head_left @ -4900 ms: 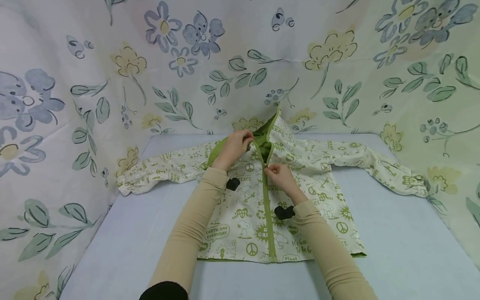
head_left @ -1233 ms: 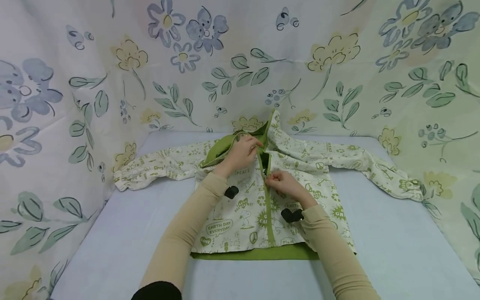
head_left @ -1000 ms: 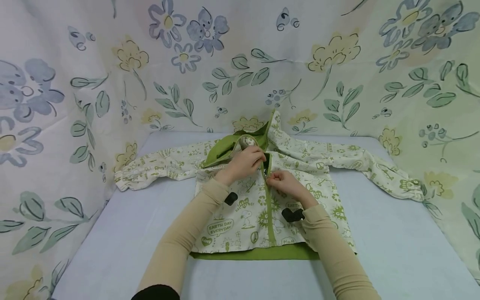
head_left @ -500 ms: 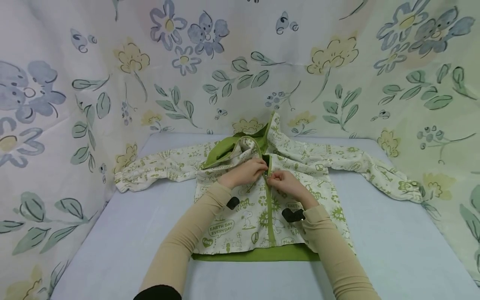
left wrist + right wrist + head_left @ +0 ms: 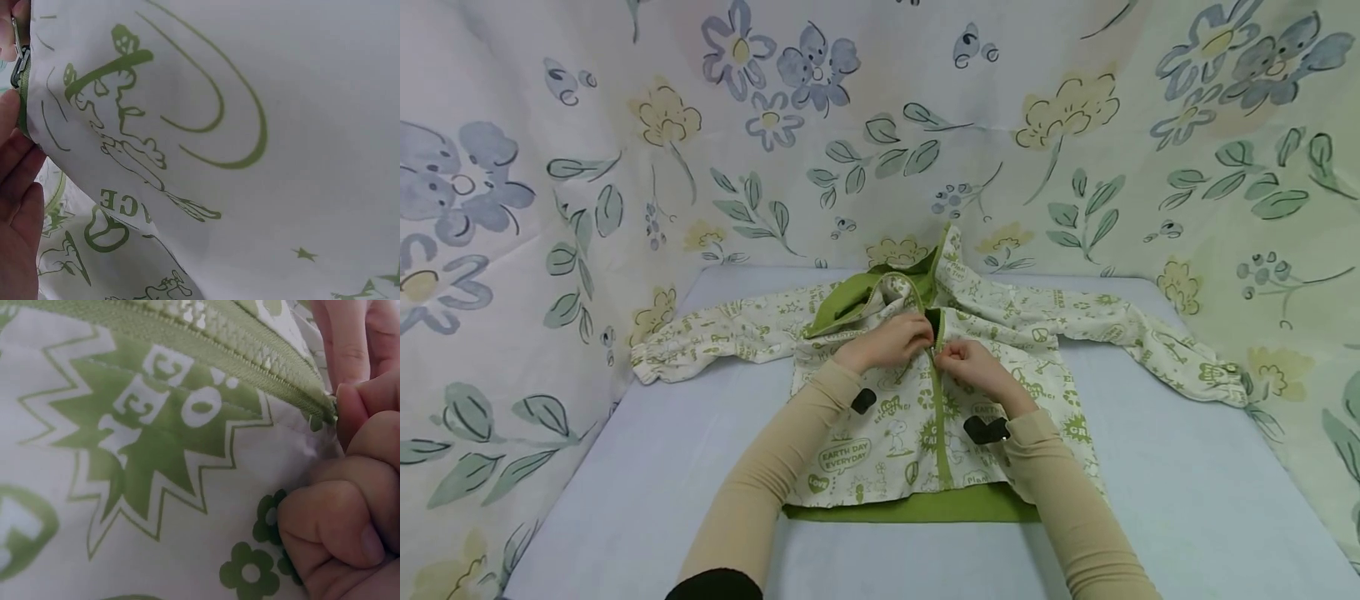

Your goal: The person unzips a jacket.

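A white hooded jacket with green print and green lining lies front up, its sleeves spread sideways. My left hand pinches the jacket's zipper edge at the chest, thumb and fingers at the green tape in the left wrist view. Just below and to the right, my right hand pinches the zipper pull, its other fingers curled. Below the hands the zipper is closed; above them its two edges part. Green zipper teeth run toward my right fingertips in the right wrist view.
The jacket lies on a table with a pale cover. A floral curtain hangs behind and at both sides. The hood is bunched at the back. Black wrist cameras overlap the jacket's front.
My left hand has come down from the collar edge to beside my right hand, which sits slightly lower. The front hem has shifted back, showing green lining below. The last half second shows little movement.
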The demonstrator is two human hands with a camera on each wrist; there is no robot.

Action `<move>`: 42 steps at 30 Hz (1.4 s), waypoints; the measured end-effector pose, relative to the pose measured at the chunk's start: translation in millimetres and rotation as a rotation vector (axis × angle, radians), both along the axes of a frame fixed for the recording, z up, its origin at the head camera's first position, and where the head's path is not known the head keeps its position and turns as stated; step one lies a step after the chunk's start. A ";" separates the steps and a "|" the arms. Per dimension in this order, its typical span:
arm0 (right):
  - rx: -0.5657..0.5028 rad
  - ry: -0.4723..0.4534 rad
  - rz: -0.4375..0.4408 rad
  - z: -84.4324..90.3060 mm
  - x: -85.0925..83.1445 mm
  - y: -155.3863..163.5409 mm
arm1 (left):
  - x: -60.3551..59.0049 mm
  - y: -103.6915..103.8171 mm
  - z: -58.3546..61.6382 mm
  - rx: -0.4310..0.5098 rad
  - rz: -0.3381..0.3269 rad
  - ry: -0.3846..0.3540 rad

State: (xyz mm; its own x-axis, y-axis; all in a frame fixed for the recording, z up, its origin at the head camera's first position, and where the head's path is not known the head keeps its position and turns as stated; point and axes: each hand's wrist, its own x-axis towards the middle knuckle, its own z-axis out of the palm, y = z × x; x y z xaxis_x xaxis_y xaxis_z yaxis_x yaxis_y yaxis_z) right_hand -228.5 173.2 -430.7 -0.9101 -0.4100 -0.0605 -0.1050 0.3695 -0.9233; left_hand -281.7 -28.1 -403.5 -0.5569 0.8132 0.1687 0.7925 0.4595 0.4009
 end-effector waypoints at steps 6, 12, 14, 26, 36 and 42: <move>-0.009 0.002 0.000 -0.3 0.5 -1.1 | -1.9 -0.9 -0.9 0.009 0.007 -0.001; 0.007 0.005 0.011 -5.4 0.1 -1.9 | -5.7 -4.0 -1.2 0.020 0.019 0.008; 0.017 0.001 0.019 -6.0 0.7 -2.3 | -6.5 -5.3 -0.7 0.026 0.027 0.004; 0.006 0.052 0.077 -11.2 2.6 -6.3 | -9.4 -9.7 1.0 0.032 0.043 -0.001; -0.023 0.000 0.103 -18.1 9.3 -4.8 | -11.6 -9.6 2.5 0.014 0.074 0.076; -0.030 -0.028 0.129 -16.9 11.5 -3.1 | -12.5 -10.1 2.6 0.031 0.078 0.090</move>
